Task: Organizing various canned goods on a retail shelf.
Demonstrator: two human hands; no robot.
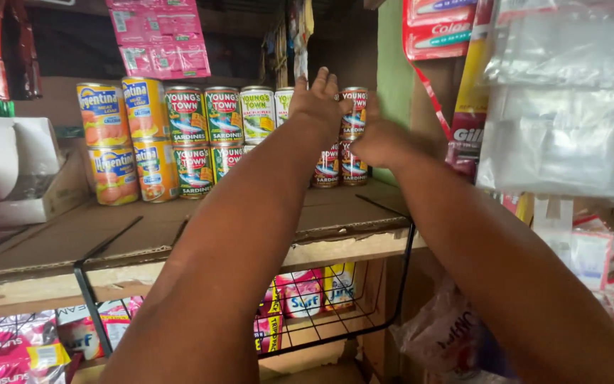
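Cardboard lined the wooden shelf you reached across, its sheets flattened and creased over the plank. Your left hand was up at the back row with fingers spread and loose, the palm against the top of a red-labelled can on the right-hand stack. Your right hand sat just beside that stack, its fingers curled toward the can; whether they truly gripped it, you could not tell from this angle. To the left stood green-labelled sardine cans and yellow-labelled meat cans, each stacked two high. A white carton rested at the shelf's far left. Pink sachet strips hung above, clear plastic bags dangled at your right, and a black wire basket under the shelf held detergent packets.
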